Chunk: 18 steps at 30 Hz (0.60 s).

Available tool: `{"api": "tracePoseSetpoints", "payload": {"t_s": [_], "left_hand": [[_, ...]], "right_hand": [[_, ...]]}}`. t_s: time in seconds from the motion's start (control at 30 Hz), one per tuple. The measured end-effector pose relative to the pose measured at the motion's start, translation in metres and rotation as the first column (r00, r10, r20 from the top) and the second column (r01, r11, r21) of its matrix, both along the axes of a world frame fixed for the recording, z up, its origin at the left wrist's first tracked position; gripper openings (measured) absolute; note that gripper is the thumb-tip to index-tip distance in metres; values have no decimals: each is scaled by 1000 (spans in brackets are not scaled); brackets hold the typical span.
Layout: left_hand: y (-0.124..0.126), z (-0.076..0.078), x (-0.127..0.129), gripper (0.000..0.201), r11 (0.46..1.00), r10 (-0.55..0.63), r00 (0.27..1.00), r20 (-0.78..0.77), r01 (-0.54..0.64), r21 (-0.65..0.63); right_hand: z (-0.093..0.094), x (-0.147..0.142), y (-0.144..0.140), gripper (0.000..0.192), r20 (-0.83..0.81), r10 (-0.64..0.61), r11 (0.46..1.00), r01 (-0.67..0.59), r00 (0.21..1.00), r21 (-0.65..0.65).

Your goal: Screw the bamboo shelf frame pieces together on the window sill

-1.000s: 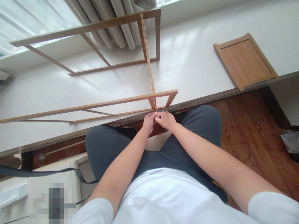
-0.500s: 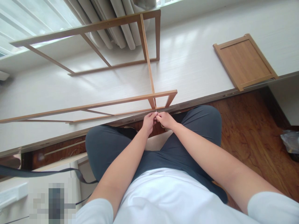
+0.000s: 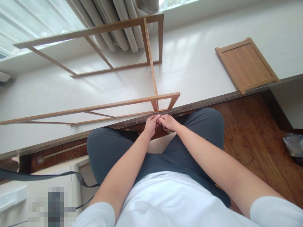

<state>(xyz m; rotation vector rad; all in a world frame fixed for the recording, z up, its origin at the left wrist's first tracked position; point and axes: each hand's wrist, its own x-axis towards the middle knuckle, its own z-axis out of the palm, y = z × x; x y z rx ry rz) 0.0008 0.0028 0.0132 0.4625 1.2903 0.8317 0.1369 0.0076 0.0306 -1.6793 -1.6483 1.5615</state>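
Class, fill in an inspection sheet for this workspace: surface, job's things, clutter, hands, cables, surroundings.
Surface: white floor, dark wood floor nearer the person.
Job's things: wooden frame on the white floor; a thin pin-like part, too small to identify, at its near joint.
Clutter: wooden panel; plastic bag at right edge.
Hands: left hand and right hand together, fingertips pinched at the thin part.
Cables: dark strap at lower left.
Surroundings: curtains, window.

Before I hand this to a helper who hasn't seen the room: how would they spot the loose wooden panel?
Start at the white floor under the window, where a tall wooden frame lies on its side. Look right of it, near the dark wood flooring: the wooden panel lies flat there, alone. Unlike the open frame, it is a solid, bordered board.
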Motion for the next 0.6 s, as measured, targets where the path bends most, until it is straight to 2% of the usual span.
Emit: {"api": "tracePoseSetpoints", "payload": {"t_s": [0.17, 0.43, 0.6], "left_hand": [[0, 1, 0, 35, 1000, -18, 1000, -3, 18, 13], [0, -9, -3, 40, 998, -60, 998, 5, 60, 15], [0, -10, -5, 39, 998, -52, 999, -2, 52, 24]], "right_hand": [[-3, 0, 0, 28, -41, -13, 1000, 12, 999, -21], [-7, -1, -1, 29, -131, -42, 996, 30, 990, -89], [-2, -1, -2, 28, -58, -6, 999, 4, 998, -42]]}}
